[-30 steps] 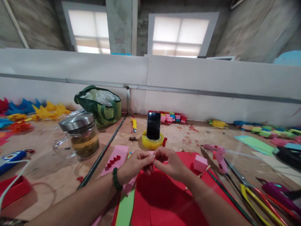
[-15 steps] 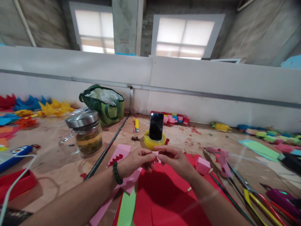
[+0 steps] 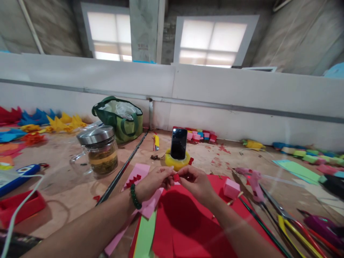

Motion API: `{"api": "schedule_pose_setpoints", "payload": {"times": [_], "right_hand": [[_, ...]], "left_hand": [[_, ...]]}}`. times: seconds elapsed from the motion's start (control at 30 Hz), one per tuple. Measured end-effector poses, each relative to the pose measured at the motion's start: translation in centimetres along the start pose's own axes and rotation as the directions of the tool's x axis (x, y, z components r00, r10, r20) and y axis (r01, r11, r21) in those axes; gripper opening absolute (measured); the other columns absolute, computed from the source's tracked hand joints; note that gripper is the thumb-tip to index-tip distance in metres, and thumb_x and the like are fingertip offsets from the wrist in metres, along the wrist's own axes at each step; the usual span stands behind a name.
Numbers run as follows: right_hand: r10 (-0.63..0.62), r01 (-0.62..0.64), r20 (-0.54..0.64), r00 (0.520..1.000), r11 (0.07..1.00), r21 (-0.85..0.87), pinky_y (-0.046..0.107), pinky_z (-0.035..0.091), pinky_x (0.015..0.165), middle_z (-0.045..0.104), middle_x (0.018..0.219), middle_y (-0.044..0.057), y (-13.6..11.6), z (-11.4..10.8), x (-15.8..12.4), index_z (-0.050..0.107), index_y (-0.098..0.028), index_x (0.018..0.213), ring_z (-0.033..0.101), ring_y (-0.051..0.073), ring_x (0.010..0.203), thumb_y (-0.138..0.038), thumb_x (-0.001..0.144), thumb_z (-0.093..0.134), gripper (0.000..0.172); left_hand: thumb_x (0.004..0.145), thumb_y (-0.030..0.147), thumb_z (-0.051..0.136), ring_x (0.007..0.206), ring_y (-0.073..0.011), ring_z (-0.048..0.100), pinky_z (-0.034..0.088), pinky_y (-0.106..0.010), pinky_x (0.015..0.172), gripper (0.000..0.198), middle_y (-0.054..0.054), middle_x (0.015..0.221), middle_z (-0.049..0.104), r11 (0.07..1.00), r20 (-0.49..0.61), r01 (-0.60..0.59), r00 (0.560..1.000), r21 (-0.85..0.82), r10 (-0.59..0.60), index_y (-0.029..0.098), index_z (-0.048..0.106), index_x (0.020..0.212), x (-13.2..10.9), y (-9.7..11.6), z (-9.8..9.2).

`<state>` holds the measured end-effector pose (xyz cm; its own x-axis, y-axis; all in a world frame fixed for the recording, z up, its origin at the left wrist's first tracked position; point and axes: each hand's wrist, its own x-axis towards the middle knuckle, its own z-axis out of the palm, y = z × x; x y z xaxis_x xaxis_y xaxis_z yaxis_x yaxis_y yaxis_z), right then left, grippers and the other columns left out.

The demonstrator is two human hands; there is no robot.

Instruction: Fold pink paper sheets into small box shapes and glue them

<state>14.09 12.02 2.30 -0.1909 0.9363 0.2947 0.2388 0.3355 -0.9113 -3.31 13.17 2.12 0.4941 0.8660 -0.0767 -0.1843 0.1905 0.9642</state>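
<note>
My left hand [image 3: 158, 181], with a green bead bracelet at the wrist, pinches a small red paper piece [image 3: 176, 177] from the left. The fingertips of my right hand [image 3: 197, 182] close on the same piece from the right. Both hands are held over the top edge of a red paper sheet [image 3: 193, 229]. Pink strips [image 3: 141, 171] and a green strip [image 3: 145, 233] lie to the left of it. A pink paper cube [image 3: 231, 189] sits beside my right wrist.
A phone [image 3: 178, 144] stands in a yellow tape roll [image 3: 172, 163] ahead. To the left are a glass jar [image 3: 102, 157] and green bag [image 3: 133, 125]; to the right, a pink glue gun [image 3: 255, 182] and scissors [image 3: 285, 215].
The small red piece now shows more clearly between my fingertips. My fingers have shifted slightly around it, and the view has moved a little.
</note>
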Motion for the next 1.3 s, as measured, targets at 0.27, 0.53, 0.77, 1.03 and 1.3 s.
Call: {"api": "schedule_pose_setpoints", "payload": {"times": [0.27, 0.53, 0.77, 1.03, 1.3], "right_hand": [[0.182, -0.155, -0.052, 0.982, 0.932, 0.327, 0.024, 0.044, 0.053, 0.059, 0.059, -0.005, 0.3, 0.1, 0.5, 0.063, -0.019, 0.095, 0.053, 0.010, 0.052, -0.032, 0.064, 0.077, 0.037], [-0.007, 0.003, -0.040, 0.999, 0.996, -0.086, 0.024, 0.041, 0.052, 0.061, 0.060, 0.000, 0.6, 0.7, -0.4, 0.064, -0.018, 0.072, 0.053, 0.012, 0.055, -0.033, 0.078, 0.064, 0.016], [0.120, -0.116, -0.043, 0.992, 0.989, 0.093, 0.022, 0.035, 0.043, 0.057, 0.056, -0.002, 0.4, 0.2, 0.5, 0.063, -0.017, 0.068, 0.042, 0.008, 0.044, -0.043, 0.072, 0.069, 0.027], [-0.304, 0.295, -0.006, 0.953, 0.929, -0.224, 0.027, 0.046, 0.059, 0.066, 0.071, 0.004, 0.2, 0.0, -0.5, 0.071, -0.020, 0.079, 0.058, 0.014, 0.063, -0.032, 0.085, 0.062, 0.016], [-0.276, 0.259, -0.015, 0.961, 0.915, -0.308, 0.026, 0.048, 0.057, 0.065, 0.081, 0.005, 1.8, -0.1, 0.0, 0.073, -0.023, 0.090, 0.061, 0.016, 0.068, -0.029, 0.083, 0.065, 0.012]], "left_hand": [[0.072, 0.032, 0.070, 0.071, -0.0119, 0.061, 0.045, -0.021, 0.058, 0.033, -0.002, 0.087, 0.063, 0.998, -0.016, 0.051, 0.999, -0.046, -0.052, 0.018, 0.056, 0.099, -0.7, 0.5, 0.4], [0.067, 0.055, 0.072, 0.060, -0.0119, 0.060, 0.046, -0.025, 0.063, 0.045, -0.004, 0.067, 0.065, 0.999, 0.070, 0.040, 0.997, 0.031, -0.042, 0.011, 0.063, 0.075, 0.1, -0.7, 0.5], [0.067, 0.054, 0.071, 0.057, -0.0120, 0.061, 0.043, -0.022, 0.057, 0.045, -0.004, 0.066, 0.067, 0.994, 0.054, 0.068, 0.996, 0.080, -0.073, 0.012, 0.062, 0.079, -0.3, -0.4, 0.7], [0.073, 0.041, 0.068, 0.052, -0.0080, 0.055, 0.040, -0.020, 0.053, 0.031, -0.002, 0.063, 0.063, 0.996, -0.049, 0.018, 0.999, 0.086, -0.014, 0.010, 0.063, 0.077, 0.1, -0.5, 0.2], [0.071, 0.046, 0.070, 0.056, -0.0098, 0.057, 0.041, -0.021, 0.056, 0.036, -0.003, 0.063, 0.064, 0.989, 0.027, -0.037, 0.999, 0.141, 0.034, 0.011, 0.066, 0.074, 0.2, -0.7, 0.1]]}}
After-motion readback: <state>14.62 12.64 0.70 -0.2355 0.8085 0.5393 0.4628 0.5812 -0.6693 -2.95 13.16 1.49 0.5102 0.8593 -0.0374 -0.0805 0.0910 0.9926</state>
